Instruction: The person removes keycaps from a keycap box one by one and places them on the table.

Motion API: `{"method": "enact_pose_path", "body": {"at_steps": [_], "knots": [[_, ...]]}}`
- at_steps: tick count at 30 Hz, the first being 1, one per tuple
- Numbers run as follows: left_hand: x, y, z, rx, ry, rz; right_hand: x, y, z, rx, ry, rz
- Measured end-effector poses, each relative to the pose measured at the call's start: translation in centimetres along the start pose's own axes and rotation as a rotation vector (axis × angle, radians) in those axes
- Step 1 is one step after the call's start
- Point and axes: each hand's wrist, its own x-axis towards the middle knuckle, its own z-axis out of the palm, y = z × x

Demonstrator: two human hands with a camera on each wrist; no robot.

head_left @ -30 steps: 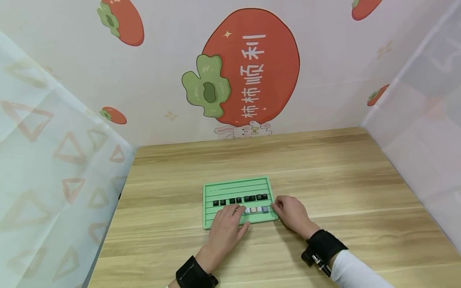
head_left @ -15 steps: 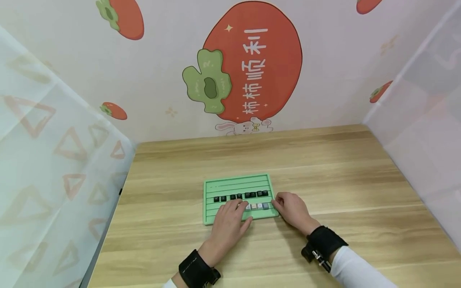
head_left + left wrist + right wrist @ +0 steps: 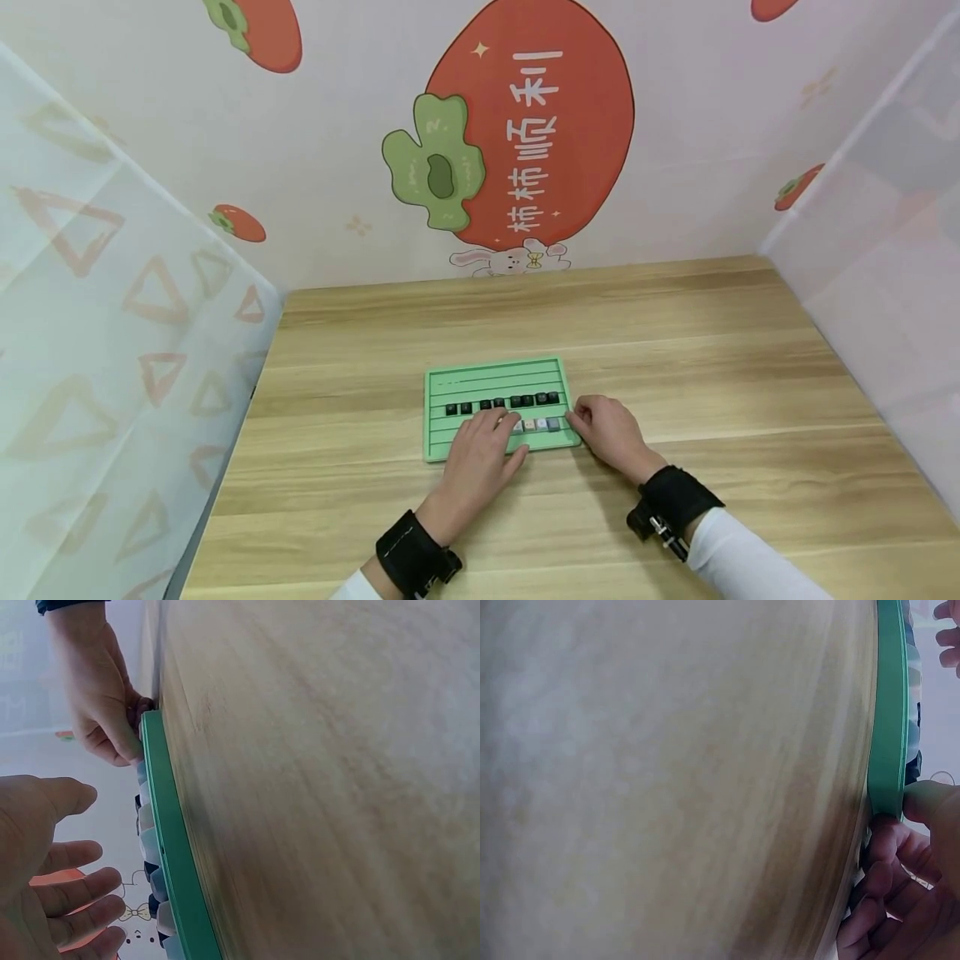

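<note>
With the green tray (image 3: 493, 382) as the clock's centre in the head view, open tabletop (image 3: 675, 333) lets a hand pass from 8 o'clock through 12 to 2, up to the back wall (image 3: 330, 158). The right hand (image 3: 609, 432), pinching the tray's edge, blocks 3 o'clock, and the left hand (image 3: 478, 458) blocks 7, leaving a lane between them at 5.

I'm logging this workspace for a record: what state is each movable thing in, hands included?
Green grooved tray, flat on the wood-grain tabletop.
Black keycaps, lined up in one row with gaps.
Light keycaps, in a nearer row, partly hidden.
Left grip, fingers loosely spread, nothing visibly pinched.
Right grip, thumb and forefinger pinching the tray's corner.
Black wristbands, wrapped round both wrists.
</note>
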Motion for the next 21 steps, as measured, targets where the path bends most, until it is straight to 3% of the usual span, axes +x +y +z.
{"method": "enact_pose_path", "body": {"at_steps": [21], "knots": [[0.74, 0.8, 0.31, -0.041, -0.059, -0.018, 0.21, 0.2, 0.17, 0.006, 0.002, 0.015]]}}
